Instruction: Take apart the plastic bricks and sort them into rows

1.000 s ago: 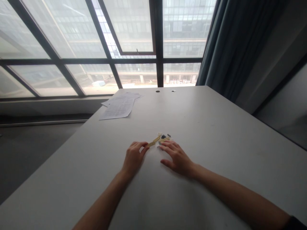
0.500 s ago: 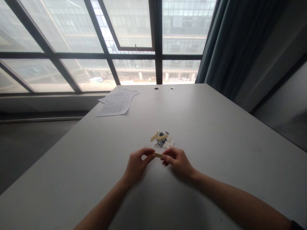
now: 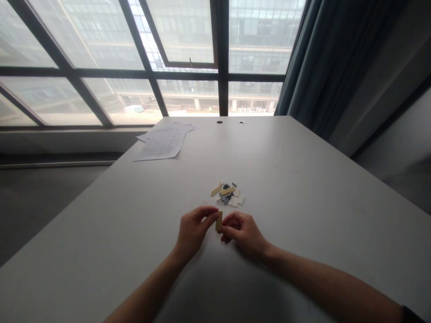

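A small yellow building brick (image 3: 218, 221) is pinched between my two hands, its long side running up and down in the view. My left hand (image 3: 194, 228) grips its upper end with thumb and fingertips. At the lower end, my right hand (image 3: 243, 232) has thumb and index finger closed on it. Just beyond the hands lies a small pile of loose building bricks (image 3: 227, 193) in yellow, white, grey and black. Fingers cover parts of the held brick.
The bricks lie on a white table (image 3: 303, 188). Printed papers (image 3: 163, 142) are spread at its far left edge. Two cable holes (image 3: 219, 122) sit near the back edge. Behind stand large windows, with a dark curtain (image 3: 313, 67) at the right.
The yellow brick has turned from lying crosswise to upright in the view. My right hand has moved slightly left and down; my left hand has barely moved.
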{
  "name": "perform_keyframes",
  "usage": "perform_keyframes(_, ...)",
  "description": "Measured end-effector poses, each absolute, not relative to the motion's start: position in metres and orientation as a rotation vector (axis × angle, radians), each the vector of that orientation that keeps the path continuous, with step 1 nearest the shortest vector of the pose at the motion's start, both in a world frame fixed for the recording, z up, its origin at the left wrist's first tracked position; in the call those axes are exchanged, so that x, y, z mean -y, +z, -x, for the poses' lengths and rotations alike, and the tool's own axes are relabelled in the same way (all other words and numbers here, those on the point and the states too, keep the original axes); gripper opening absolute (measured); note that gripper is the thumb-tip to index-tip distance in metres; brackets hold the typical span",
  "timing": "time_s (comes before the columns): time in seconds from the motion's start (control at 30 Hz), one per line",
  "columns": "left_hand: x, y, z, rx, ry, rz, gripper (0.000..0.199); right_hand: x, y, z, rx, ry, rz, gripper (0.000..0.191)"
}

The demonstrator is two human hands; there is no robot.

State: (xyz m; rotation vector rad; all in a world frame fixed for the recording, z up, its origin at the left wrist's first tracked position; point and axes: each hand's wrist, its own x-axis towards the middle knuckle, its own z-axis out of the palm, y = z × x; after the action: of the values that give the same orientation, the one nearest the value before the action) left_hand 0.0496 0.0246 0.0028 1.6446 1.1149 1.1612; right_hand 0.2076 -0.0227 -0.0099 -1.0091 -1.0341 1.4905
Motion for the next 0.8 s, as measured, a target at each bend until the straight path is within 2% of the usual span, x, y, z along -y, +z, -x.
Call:
perform_keyframes(0.2,-0.027,0.002,-0.044,-1.065,1.11,-1.905,0.019,0.021,-0.008,-0.21,0.976,1.482,0.968,0.033)
perform_keyframes(0.37,-0.026,0.005,-0.039,-0.957,1.108,-2.37,0.06,0.019,-0.01,-0.214,0.961,1.435,0.951,0.026)
perform_keyframes(0.6,-0.023,0.005,-0.041,-0.948,1.147,-2.594,0.042,0.02,-0.01,-0.214,1.015,1.38,0.996,0.02)
perform_keyframes(0.8,-0.02,0.007,-0.043,-0.841,1.226,-2.557,0.047,0.021,-0.004,-0.215,0.97,1.563,0.81,0.026)
